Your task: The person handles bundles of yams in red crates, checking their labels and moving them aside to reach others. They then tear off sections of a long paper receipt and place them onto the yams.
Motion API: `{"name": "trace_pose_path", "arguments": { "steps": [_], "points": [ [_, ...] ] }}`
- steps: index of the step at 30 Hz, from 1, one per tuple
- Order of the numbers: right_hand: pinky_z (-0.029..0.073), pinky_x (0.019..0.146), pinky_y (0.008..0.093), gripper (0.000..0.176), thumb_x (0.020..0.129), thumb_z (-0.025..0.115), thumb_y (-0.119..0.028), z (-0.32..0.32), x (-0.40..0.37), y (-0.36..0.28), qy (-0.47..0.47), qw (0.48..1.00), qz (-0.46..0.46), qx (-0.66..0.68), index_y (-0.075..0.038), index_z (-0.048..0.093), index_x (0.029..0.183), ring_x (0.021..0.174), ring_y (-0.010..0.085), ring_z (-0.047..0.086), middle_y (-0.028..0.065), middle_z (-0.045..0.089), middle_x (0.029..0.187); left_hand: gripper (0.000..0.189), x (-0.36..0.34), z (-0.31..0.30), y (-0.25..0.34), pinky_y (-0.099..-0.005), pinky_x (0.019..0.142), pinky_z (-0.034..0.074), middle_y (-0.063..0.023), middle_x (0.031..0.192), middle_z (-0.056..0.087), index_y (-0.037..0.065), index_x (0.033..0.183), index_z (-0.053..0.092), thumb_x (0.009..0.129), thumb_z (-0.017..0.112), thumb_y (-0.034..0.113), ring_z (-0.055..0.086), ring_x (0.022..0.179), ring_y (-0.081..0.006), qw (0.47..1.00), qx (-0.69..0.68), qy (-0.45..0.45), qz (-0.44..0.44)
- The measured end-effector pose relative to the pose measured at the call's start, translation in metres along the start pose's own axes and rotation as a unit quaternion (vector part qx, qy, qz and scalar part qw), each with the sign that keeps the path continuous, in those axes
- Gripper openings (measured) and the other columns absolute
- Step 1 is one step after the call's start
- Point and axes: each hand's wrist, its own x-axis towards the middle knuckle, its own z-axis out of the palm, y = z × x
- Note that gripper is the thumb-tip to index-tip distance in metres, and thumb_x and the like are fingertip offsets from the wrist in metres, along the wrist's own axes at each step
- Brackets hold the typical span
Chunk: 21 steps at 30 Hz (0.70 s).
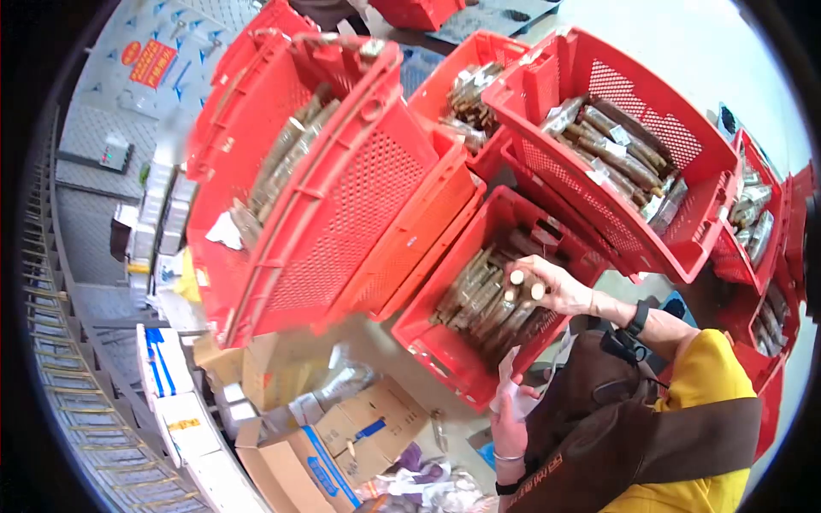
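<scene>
My right hand (pixel 554 286), with a dark watch on its wrist, is closed around several brown sticks (pixel 523 289) with pale round ends. It is over a red crate (pixel 440 363) that holds more wrapped brown bundles (pixel 479 295). Lower down, my left hand (pixel 510 427) has its fingers bent around a thin whitish translucent sheet (pixel 506 385), near the crate's lower edge. A bracelet and a dark band circle that wrist.
Tall stacked red crates (pixel 342 222) stand to the left. More crates (pixel 624 227) with wrapped bundles are at upper right. An open cardboard box (pixel 286 470), plastic-wrapped items (pixel 436 492) and white boxes (pixel 184 419) lie below left.
</scene>
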Motion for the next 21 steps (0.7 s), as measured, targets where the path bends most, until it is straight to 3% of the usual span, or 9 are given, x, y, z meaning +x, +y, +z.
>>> {"name": "trace_pose_path", "arguments": {
  "steps": [3, 6, 8, 11, 13, 16, 18, 21],
  "points": [
    [0.045, 0.077, 0.0324, 0.048, 0.098, 0.057, -0.017, 0.006, 0.015, -0.039, 0.038, 0.988, -0.148, 0.015, -0.017, 0.033, 0.140, 0.085, 0.0167, 0.054, 0.0066, 0.056, 0.093, 0.045, -0.013, 0.001, 0.020, -0.0372, 0.088, 0.047, -0.0117, 0.098, 0.067, -0.004, 0.125, 0.055, 0.104, 0.040, 0.033, 0.063, 0.093, -0.0215, 0.996, 0.080, -0.004, 0.025],
    [0.043, 0.077, 0.0328, 0.041, 0.100, 0.053, -0.015, 0.009, 0.015, -0.053, 0.082, 0.982, -0.172, -0.012, -0.017, 0.036, 0.137, 0.080, 0.0174, 0.049, 0.0064, 0.056, 0.087, 0.045, -0.024, 0.005, 0.042, -0.0359, 0.090, 0.048, -0.0152, 0.103, 0.068, -0.004, 0.124, 0.056, 0.104, 0.042, 0.033, 0.064, 0.098, -0.0221, 0.992, 0.117, -0.014, 0.041],
    [0.043, 0.077, 0.0328, 0.037, 0.099, 0.054, -0.017, 0.006, 0.015, -0.065, 0.068, 0.981, -0.182, 0.015, -0.017, 0.040, 0.134, 0.082, 0.0180, 0.051, 0.0065, 0.056, 0.092, 0.041, -0.029, 0.008, 0.052, -0.0333, 0.090, 0.049, -0.0145, 0.109, 0.068, -0.004, 0.125, 0.057, 0.104, 0.043, 0.028, 0.064, 0.099, -0.0204, 0.993, 0.105, -0.024, 0.044],
    [0.044, 0.090, 0.0333, 0.047, 0.093, 0.063, -0.009, -0.004, 0.003, -0.083, 0.052, 0.987, -0.110, 0.102, -0.013, 0.041, 0.135, 0.100, 0.0176, 0.054, 0.0064, 0.053, 0.114, 0.038, -0.029, 0.017, 0.059, -0.0365, 0.097, 0.048, -0.0200, 0.118, 0.064, -0.007, 0.126, 0.055, 0.103, 0.046, 0.021, 0.063, 0.108, -0.0249, 0.993, 0.106, -0.036, 0.042],
    [0.041, 0.103, 0.0347, 0.064, 0.085, 0.070, -0.003, -0.027, -0.005, -0.123, 0.088, 0.988, -0.117, -0.040, -0.008, 0.037, 0.140, 0.122, 0.0164, 0.047, 0.0047, 0.050, 0.125, 0.036, -0.023, 0.020, 0.058, -0.0393, 0.102, 0.046, -0.0213, 0.121, 0.062, -0.009, 0.128, 0.052, 0.102, 0.047, 0.016, 0.062, 0.111, -0.0274, 0.992, 0.102, -0.055, 0.045],
    [0.041, 0.098, 0.0342, 0.058, 0.082, 0.075, -0.015, -0.075, -0.010, -0.153, 0.133, 0.980, -0.073, 0.132, -0.004, 0.046, 0.131, 0.112, 0.0151, 0.048, 0.0063, 0.052, 0.121, 0.037, -0.015, 0.031, 0.061, -0.0400, 0.096, 0.049, -0.0209, 0.119, 0.063, -0.008, 0.129, 0.052, 0.101, 0.048, 0.016, 0.064, 0.107, -0.0270, 0.990, 0.123, -0.060, 0.030],
    [0.042, 0.097, 0.0308, 0.057, 0.083, 0.074, -0.021, -0.135, -0.013, -0.186, 0.188, 0.976, 0.006, 0.110, -0.003, 0.048, 0.131, 0.107, 0.0105, 0.051, 0.0026, 0.059, 0.110, 0.036, -0.006, 0.042, 0.059, -0.0396, 0.093, 0.051, -0.0196, 0.113, 0.066, -0.007, 0.130, 0.052, 0.101, 0.047, 0.015, 0.065, 0.102, -0.0268, 0.990, 0.131, -0.049, 0.032],
    [0.046, 0.088, 0.0306, 0.047, 0.085, 0.069, -0.019, -0.246, -0.007, -0.151, 0.186, 0.972, 0.092, 0.113, -0.004, 0.053, 0.127, 0.098, 0.0124, 0.055, 0.0026, 0.060, 0.105, 0.036, 0.007, 0.064, 0.052, -0.0394, 0.092, 0.051, -0.0191, 0.112, 0.066, -0.007, 0.130, 0.052, 0.101, 0.047, 0.014, 0.066, 0.101, -0.0269, 0.990, 0.134, -0.024, 0.030]
  ]
}}
